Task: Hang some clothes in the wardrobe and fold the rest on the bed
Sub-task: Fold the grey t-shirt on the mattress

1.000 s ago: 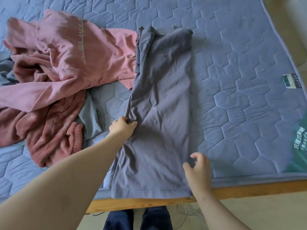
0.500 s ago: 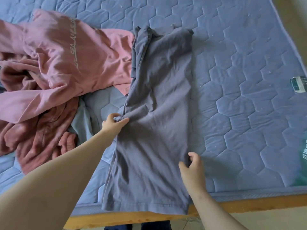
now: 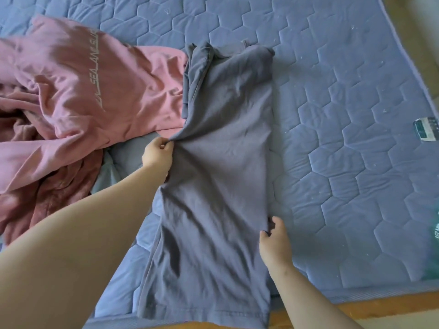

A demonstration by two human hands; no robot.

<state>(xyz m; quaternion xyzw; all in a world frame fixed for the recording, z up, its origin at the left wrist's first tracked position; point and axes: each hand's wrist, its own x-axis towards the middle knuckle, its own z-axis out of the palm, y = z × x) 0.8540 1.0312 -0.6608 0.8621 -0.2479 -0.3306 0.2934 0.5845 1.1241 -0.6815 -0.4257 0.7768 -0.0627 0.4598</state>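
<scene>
A dark grey garment lies lengthwise on the blue quilted bed, folded into a long strip with its hem at the near edge. My left hand pinches the strip's left edge about halfway up, and the cloth bunches there. My right hand pinches the right edge lower down. A pink sweatshirt with pale lettering lies to the left, touching the grey garment's upper left side.
A dark red fleecy garment is heaped under the pink sweatshirt at the left. A small label sits on the bed's right side, a green bag at the right border. The wooden bed frame runs along the near edge.
My left hand has slid farther up the grey garment's left edge and gathered it. My right hand has closed its fingers on the right edge. The view shifted forward over the bed.
</scene>
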